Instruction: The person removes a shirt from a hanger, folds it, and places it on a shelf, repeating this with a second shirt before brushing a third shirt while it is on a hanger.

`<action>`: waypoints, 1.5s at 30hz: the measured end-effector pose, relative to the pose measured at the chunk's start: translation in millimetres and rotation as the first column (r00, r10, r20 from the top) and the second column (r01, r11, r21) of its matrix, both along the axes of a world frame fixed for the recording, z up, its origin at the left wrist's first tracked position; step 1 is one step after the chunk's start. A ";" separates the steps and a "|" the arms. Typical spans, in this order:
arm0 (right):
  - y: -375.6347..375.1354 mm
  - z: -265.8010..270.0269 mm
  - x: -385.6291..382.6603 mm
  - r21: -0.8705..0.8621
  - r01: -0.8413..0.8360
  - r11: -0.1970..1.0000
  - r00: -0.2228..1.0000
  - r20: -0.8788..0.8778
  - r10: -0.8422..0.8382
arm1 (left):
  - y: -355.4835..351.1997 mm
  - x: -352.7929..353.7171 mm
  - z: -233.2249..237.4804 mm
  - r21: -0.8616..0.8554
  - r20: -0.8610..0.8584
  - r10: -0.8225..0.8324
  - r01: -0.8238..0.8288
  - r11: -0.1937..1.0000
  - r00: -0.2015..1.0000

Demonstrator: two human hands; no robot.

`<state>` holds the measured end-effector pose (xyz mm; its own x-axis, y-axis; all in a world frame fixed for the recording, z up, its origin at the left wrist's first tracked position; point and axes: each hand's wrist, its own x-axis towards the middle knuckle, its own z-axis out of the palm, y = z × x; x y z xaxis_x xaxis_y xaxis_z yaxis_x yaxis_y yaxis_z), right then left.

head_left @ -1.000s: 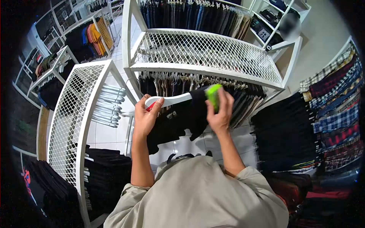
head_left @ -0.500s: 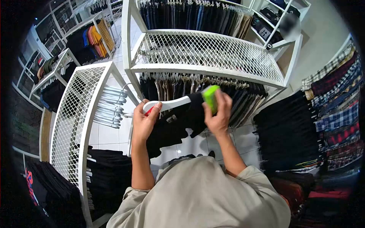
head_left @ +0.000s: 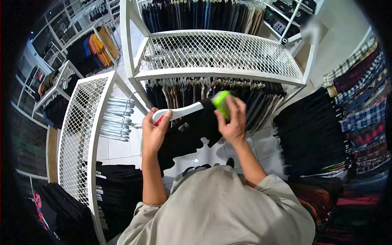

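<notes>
My left hand (head_left: 155,130) is closed round the neck of a white hanger (head_left: 183,111), its thumb beside a red mark. A black garment (head_left: 188,136) hangs from the hanger, with a small pale label near its middle. My right hand (head_left: 233,122) grips a bright green object (head_left: 221,105) against the garment's shoulder at the hanger's right end. Motion blurs the green object, so its exact kind cannot be made out.
A white mesh-topped rack (head_left: 220,53) with hanging trousers stands ahead. Another mesh rack (head_left: 83,134) at the left holds light hangers (head_left: 116,118) and black clothes. Plaid shirts (head_left: 361,116) hang at the right, beside black garments (head_left: 312,139).
The green object and my right hand have shifted slightly left along the garment's shoulder. My left hand keeps its hold on the hanger. The camera view has shifted a little.
</notes>
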<state>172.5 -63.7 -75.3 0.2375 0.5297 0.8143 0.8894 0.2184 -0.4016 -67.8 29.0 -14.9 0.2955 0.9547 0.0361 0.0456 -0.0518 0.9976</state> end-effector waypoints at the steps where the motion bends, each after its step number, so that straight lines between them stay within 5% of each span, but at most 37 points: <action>1: 2.0 -4.9 14.0 -0.005 0.094 0.996 0.992 -0.080 -0.094 | 2.1 -3.0 -2.9 0.019 -0.011 0.027 -0.027 0.999 1.000; 4: -6.0 -30.8 55.7 -0.181 0.352 0.919 0.891 -0.236 -0.388 | 3.4 -12.1 -3.5 0.028 -0.035 0.051 -0.050 0.998 0.998; 9: -20.5 9.2 25.2 -0.040 0.199 0.979 0.961 -0.187 -0.203 | -1.7 -8.5 -4.8 0.034 -0.065 0.073 -0.071 0.997 0.995; 12: -16.5 30.0 -12.2 -0.012 -0.053 0.999 0.995 -0.083 0.052 | -5.7 1.5 -0.1 0.016 -0.075 0.047 -0.046 0.999 0.996; 14: -8.0 14.0 -10.5 -0.018 -0.032 0.999 0.999 0.017 0.033 | -6.3 3.8 -3.5 0.094 -0.081 0.046 -0.038 0.995 0.996; 16: 1.5 3.2 10.2 0.043 0.098 0.994 0.995 -0.031 -0.097 | -5.5 1.0 -1.5 0.118 -0.049 0.046 -0.040 0.992 0.998; 18: 2.4 -18.4 39.9 -0.128 0.244 0.961 0.920 -0.283 -0.271 | -3.1 -7.8 -0.4 0.097 -0.046 0.104 -0.099 0.990 0.994; 20: -2.8 -38.6 64.1 -0.157 0.340 0.927 0.882 -0.290 -0.372 | -2.0 -16.4 -0.1 0.134 -0.031 0.118 -0.113 0.985 0.992; 22: -10.9 -14.4 52.7 -0.106 0.275 0.956 0.898 -0.327 -0.295 | -4.7 -22.6 4.3 0.085 -0.057 0.037 -0.032 0.996 0.998; 28: -4.8 40.1 -15.2 0.000 -0.189 0.982 0.980 -0.065 0.189 | -20.6 -4.7 13.4 0.291 -0.224 -0.032 0.098 0.952 0.974; 30: 4.9 27.1 -2.4 -0.032 -0.110 0.993 0.994 -0.015 0.109 | -20.7 -5.0 4.9 0.389 -0.189 0.013 0.063 0.919 0.982; 31: 7.7 17.6 8.9 -0.038 -0.060 0.998 0.990 -0.129 0.054 | -19.1 -7.4 2.3 0.394 -0.191 0.007 0.070 0.917 0.981; 32: 14.5 3.2 28.8 -0.020 0.043 0.999 0.988 -0.147 -0.046 | -16.6 -11.5 0.0 0.480 -0.197 0.034 0.066 0.875 0.980; 34: 13.3 -31.9 67.4 -0.254 0.190 0.948 0.918 -0.298 -0.263 | -17.8 -19.8 0.9 0.560 -0.196 0.070 0.053 0.827 0.978; 37: 0.3 -0.4 68.2 -0.134 0.210 0.968 0.936 -0.259 -0.239 | -18.1 -26.4 7.8 0.771 -0.343 0.177 0.168 0.614 0.923; 42: -11.1 78.7 1.2 -0.055 -0.228 0.972 0.970 -0.099 0.222 | -15.9 -22.7 12.4 0.813 -0.490 0.143 0.392 0.430 0.860; 45: -2.4 65.4 8.4 -0.169 -0.210 0.963 0.976 -0.096 0.196 | -10.5 -23.8 1.3 0.857 -0.495 0.205 0.435 0.277 0.844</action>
